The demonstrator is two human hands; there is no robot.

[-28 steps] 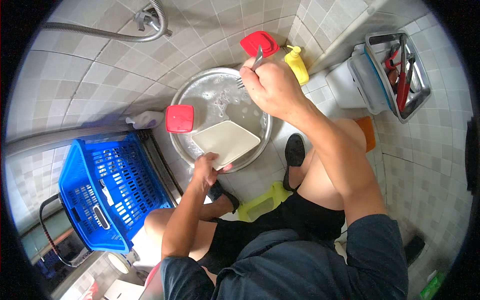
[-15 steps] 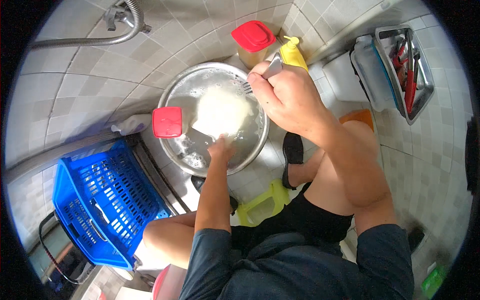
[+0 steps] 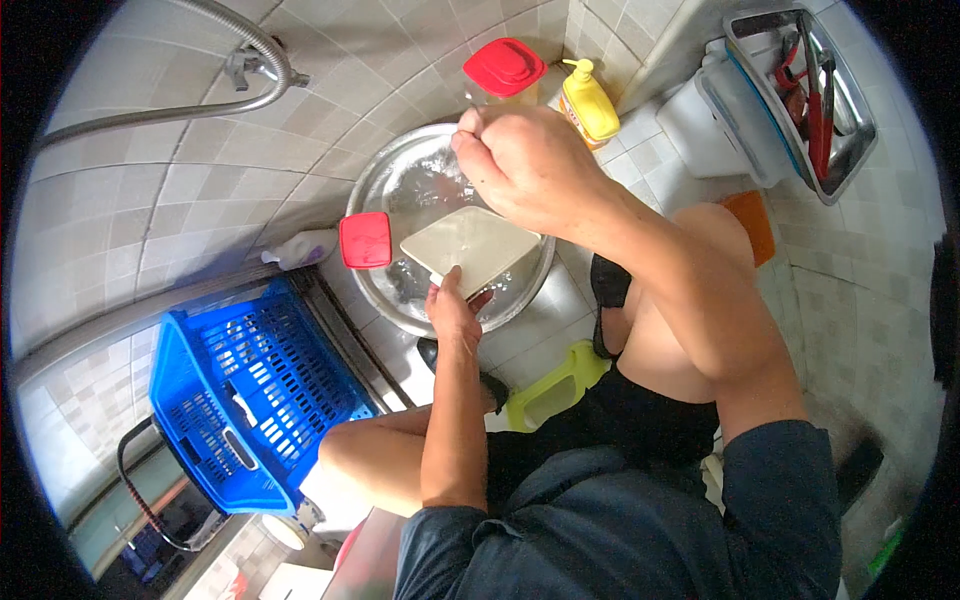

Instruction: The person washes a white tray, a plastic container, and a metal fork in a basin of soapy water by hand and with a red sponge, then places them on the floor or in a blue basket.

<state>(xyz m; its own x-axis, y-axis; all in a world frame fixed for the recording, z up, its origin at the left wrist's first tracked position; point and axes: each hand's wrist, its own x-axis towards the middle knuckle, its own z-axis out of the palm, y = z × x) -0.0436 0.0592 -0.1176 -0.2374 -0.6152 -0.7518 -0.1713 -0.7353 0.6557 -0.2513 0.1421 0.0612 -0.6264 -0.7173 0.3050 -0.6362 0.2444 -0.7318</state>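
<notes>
The fingers [image 3: 482, 300] of my left hand [image 3: 455, 315] are bent under a flat cream board [image 3: 475, 238] with the thumb on top, so I have it in a pinch. My right hand [image 3: 525, 165] is curled into a fist, and I can't tell if anything is inside it.

Far to the left of the metal basin [image 3: 382, 307] is a blue basket [image 3: 285, 370]. A white bottle [image 3: 300, 249] lies nearer to the basin on that side. A red square lid [image 3: 365, 240] is at the basin's left rim. If I swing the board left, it could bump that lid.

The board is over the basin's right part, pinched only at its near edge. The basin looks wet, so a weak pinch could let the board slip, drop and splash.

My fist is above the basin's far right side. Too low, it could hit the board. Too far forward, it could tip the yellow pump bottle [image 3: 590, 105] beyond the basin.
</notes>
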